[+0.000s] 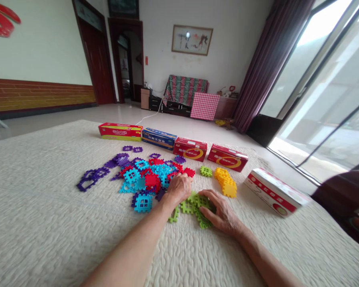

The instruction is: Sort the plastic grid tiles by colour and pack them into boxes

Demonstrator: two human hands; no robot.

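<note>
My left hand (178,187) is closed, its fingers curled at the right edge of a mixed pile of plastic interlocking tiles. Just beyond its knuckles lies a red tile (189,172); what the fingertips pinch, if anything, is hidden. My right hand (221,212) rests with fingers and thumb apart over green interlocking tiles (186,206), partly covering them. Left of my hands, light blue tiles (143,203), red tiles (152,181) and purple tiles (89,178) lie jumbled. A single green tile (206,171) and a cluster of yellow tiles (227,184) lie beyond my right hand.
Boxes line the far side of the cream quilted cover (48,215): a red-and-yellow box (120,132), a blue box (158,138) and two red boxes (190,149). A white-and-red box (277,192) lies at the right, near a dark shiny object (344,195).
</note>
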